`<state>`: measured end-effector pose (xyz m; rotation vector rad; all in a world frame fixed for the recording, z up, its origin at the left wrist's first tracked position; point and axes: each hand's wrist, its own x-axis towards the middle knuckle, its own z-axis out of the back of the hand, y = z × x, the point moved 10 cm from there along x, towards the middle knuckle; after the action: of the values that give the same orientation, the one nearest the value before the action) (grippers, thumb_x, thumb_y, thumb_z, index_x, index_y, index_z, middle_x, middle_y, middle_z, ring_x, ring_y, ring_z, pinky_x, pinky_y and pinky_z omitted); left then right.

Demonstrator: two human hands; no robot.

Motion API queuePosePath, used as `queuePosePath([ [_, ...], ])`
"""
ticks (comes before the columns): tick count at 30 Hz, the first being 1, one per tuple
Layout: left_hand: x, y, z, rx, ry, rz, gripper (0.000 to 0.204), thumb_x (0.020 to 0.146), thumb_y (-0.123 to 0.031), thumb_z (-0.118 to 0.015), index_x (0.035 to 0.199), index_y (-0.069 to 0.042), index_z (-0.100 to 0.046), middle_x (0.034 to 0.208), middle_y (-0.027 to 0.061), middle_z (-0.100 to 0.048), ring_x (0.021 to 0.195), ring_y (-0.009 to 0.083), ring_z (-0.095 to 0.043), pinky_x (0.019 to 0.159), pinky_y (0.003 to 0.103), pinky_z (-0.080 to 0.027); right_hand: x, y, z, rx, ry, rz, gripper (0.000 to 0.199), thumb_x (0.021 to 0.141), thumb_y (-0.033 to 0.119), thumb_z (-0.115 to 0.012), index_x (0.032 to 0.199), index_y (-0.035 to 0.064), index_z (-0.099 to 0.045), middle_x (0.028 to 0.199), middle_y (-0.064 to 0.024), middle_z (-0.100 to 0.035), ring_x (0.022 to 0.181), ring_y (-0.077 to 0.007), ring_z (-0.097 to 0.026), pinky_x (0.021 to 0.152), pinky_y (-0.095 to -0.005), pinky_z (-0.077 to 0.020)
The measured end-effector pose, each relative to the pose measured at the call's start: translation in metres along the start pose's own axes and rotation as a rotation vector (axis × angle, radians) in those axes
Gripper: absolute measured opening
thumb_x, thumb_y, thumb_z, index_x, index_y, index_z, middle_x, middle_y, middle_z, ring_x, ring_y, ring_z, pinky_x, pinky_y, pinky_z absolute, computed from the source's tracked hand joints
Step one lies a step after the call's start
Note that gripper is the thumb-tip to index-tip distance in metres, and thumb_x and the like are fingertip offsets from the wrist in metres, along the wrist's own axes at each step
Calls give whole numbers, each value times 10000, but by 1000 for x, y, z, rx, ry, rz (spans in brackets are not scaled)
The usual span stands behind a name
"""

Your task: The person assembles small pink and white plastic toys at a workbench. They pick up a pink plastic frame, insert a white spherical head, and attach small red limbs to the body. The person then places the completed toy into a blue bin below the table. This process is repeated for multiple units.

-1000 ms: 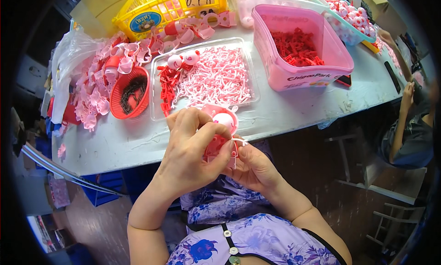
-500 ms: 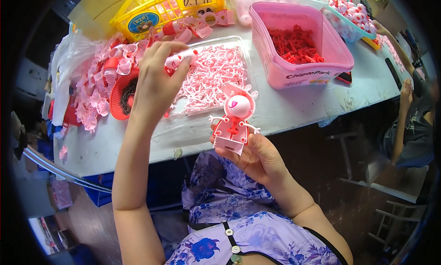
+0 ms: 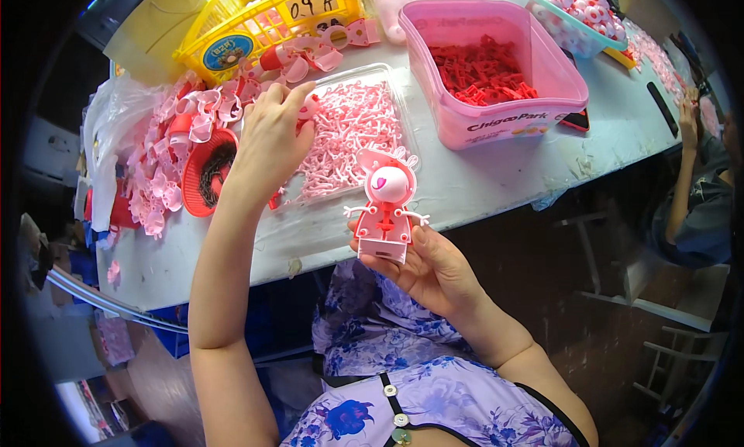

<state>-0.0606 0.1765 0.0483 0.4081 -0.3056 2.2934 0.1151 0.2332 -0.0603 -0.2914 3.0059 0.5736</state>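
**Small Parts, Steady Hands at the Toy Bench**

We are holding a pink-and-red toy figure upright in our right hand, its fingers wrapping the boxy base just off the near edge of the pale surface. Our left hand is reaching into the clear tray of thin pink pieces, fingers pinching narrowly on one small pink-and-white part. To do this well, we judge it wise to be lifting a single piece free of the tangle while keeping the figure level and facing up. The figure looks hard, glossy and rounded; the tray pieces are spindly. A pink tub of red parts, a yellow basket and a red bowl are sitting nearby.
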Motion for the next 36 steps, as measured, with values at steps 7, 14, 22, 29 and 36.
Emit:
queuePosePath([
  [7,-17,12,33,-113,-34,75,255,845,-102,-645,1091,-35,-640,984,119,-618,979,284,-586,862,336,-451,-1,4,-7,84,54,-21,473,975,281,-493,1353,37,-349,1353,-171,-455,1242,-273,-479,1044,-433,-418],
  [14,-65,102,50,-198,-44,466,180,837,-132,-655,941,13,-671,842,133,-679,729,206,-657,680,321,-499,1,-1,1,68,-7,-14,492,975,288,-490,1340,-6,-341,1346,-176,-451,1241,-286,-476,1066,-456,-397],
  [22,-101,152,40,-168,35,565,166,822,-113,-654,925,13,-688,800,136,-690,723,202,-661,683,314,-499,3,-6,-4,28,13,1,465,998,275,-437,1354,-7,-339,1331,-193,-471,1241,-308,-476,1063,-457,-399],
  [29,-101,157,27,-121,109,625,153,809,-95,-638,909,6,-693,783,117,-682,705,188,-651,683,311,-493,4,-12,0,-63,-38,12,613,972,370,-466,1391,-45,-300,1385,-253,-401,1227,-347,-485,1044,-452,-420],
  [36,-90,163,13,-78,129,563,167,770,-139,-653,856,-5,-703,870,167,-671,842,306,-649,798,395,-490,3,-13,-4,-73,-25,9,612,969,365,-477,1392,-39,-298,1388,-248,-401,1228,-350,-483,1041,-453,-421],
])
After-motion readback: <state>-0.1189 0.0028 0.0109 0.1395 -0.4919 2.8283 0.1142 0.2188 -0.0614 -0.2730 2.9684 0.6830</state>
